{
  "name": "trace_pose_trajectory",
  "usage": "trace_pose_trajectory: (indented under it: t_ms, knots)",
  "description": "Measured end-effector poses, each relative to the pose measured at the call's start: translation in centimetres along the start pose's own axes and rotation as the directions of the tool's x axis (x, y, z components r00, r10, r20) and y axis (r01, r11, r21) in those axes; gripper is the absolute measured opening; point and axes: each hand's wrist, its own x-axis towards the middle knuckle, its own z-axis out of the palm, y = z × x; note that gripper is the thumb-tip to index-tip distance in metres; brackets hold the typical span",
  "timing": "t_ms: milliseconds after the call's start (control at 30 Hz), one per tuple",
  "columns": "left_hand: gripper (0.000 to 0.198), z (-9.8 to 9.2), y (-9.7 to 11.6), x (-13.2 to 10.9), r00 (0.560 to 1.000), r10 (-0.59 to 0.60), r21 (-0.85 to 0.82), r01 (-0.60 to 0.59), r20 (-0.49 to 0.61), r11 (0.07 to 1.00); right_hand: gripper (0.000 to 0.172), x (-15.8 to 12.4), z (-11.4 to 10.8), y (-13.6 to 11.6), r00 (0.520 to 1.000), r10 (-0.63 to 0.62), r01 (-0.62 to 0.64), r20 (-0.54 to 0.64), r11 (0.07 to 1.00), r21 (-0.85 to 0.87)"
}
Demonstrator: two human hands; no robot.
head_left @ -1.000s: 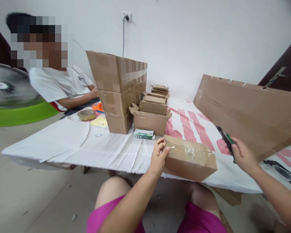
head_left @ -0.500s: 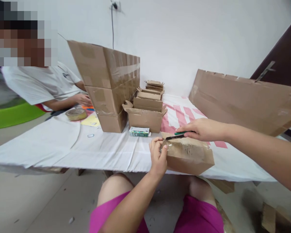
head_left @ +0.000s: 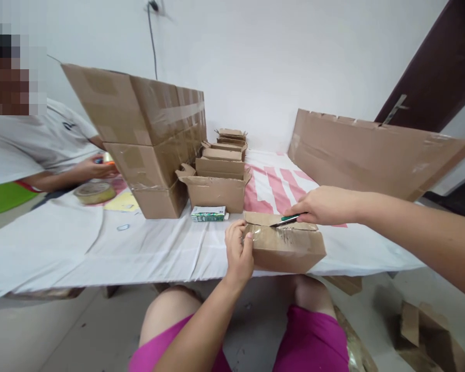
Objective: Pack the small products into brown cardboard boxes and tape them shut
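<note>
A small taped cardboard box [head_left: 287, 253] lies near the front edge of the cloth-covered table. My left hand [head_left: 240, 249] grips its left end, thumb on the top and fingers round the far side. In my right hand [head_left: 313, 206] is a green and black utility knife [head_left: 290, 219], fingers wrapped round the handle. Its blade tip meets the top seam of the box, left of the middle, where a flap edge stands slightly raised. Just beyond the box's left end lies a small green and white carton [head_left: 208, 214].
Stacked sealed boxes [head_left: 155, 139] stand at left, beside a row of open cardboard boxes [head_left: 217, 191]. A tape roll [head_left: 95, 192] lies near a co-worker's hand [head_left: 95, 168]. A large cardboard panel [head_left: 364, 155] stands at right. Opened cardboard [head_left: 426, 330] is on the floor.
The knife's blade has moved rightward along the box's top seam, away from my left hand. My left hand keeps its grip. The whole view has shifted slightly to the right.
</note>
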Motion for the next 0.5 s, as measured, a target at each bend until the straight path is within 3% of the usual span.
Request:
trace_pose_trajectory:
  t_ms: [233,367,500]
  knots:
    - [0.018,0.1,-0.1,0.1,0.999,-0.027,-0.044,0.028,0.026,0.999,0.036,0.2,0.7,-0.4,0.997,-0.052,0.049,-0.049,0.998,-0.043]
    - [0.017,0.0,-0.2,0.1,0.999,-0.043,-0.034,0.044,0.027,0.998,0.034,0.2,0.8,-0.1,0.999,-0.039,0.040,0.015,0.996,-0.074]
    - [0.017,0.0,-0.2,0.2,0.996,-0.075,-0.045,0.077,0.045,0.996,0.032,-1.7,1.0,1.9,0.994,0.048,-0.043,0.096,0.997,-0.060]
